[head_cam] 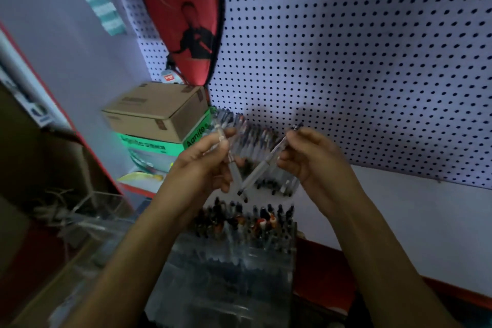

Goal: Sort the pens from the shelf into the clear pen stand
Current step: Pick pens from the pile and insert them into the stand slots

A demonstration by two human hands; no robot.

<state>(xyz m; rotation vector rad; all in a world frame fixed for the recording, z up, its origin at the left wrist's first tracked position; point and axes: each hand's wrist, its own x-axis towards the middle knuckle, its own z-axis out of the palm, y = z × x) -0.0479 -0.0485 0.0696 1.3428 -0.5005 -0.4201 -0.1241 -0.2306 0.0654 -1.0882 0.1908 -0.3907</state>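
Left hand: the left hand (210,160) was raised in front of the pegboard, forearm rising from the lower left, fingers curled round a clear pen
Left pen: the left pen (231,165) ran steeply, its upper end by the fingertips at upper left, its dark tip pointing down and slightly right
Right hand: the right hand (308,157) was raised at the same height, forearm rising from the lower right, thumb and fingers pinching a second clear pen near its upper end
Right pen: the right pen (266,161) lay on a diagonal, dark clip end at upper right above the fingers, dark tip down and left; the two tips met or crossed low between the hands, contact could not be told through blur
Loose pens: a row of clear pens (277,181) lay on the white shelf (399,210) behind the hands, against the pegboard (346,61)
Pen stand: the clear pen stand (234,261) stood below the hands at the shelf's front edge, its rear rows filled with upright pens, caps up
Writing: green box (159,145) under a cardboard box (157,109) at the left read "Aanite" on two faces; gold characters on the red paddle case (183,16) hanging on the pegboard were too blurred to read
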